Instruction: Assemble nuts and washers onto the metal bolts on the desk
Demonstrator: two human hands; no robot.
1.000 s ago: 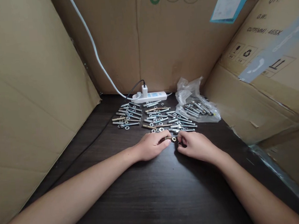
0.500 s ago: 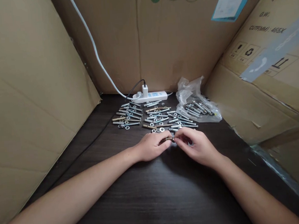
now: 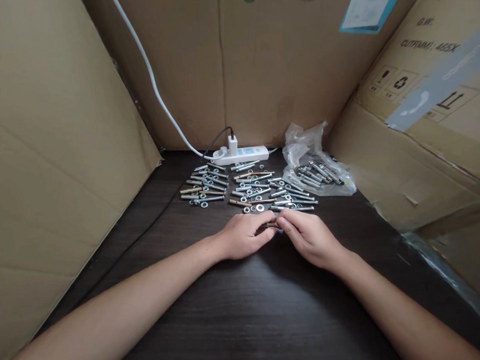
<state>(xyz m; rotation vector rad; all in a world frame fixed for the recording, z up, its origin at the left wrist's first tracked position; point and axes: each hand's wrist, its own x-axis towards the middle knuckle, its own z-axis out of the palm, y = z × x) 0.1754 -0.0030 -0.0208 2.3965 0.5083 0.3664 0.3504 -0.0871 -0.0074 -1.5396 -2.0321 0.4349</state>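
Between my hands, just above the dark table, is a brass-coloured expansion bolt (image 3: 271, 225), mostly covered by fingers. My left hand (image 3: 244, 235) pinches its body between thumb and fingers. My right hand (image 3: 307, 235) is closed around the bolt's right end, and any nut or washer there is hidden. Directly beyond my hands lie loose bolts and sleeves in rows, silver and brass-coloured, such as a brass sleeve (image 3: 238, 203). Among them are flat washers like this one (image 3: 260, 207), spring washers and nuts.
A clear plastic bag (image 3: 303, 145) with several assembled bolts (image 3: 319, 173) lies at the back right. A white power strip (image 3: 246, 155) stands behind the rows, with a black cable (image 3: 145, 230) running left. Cardboard boxes (image 3: 215, 66) wall in the table (image 3: 250, 322) on three sides.
The fingers of my right hand have curled in tighter around the bolt's right end, turning the hand slightly. My left hand stays in place.
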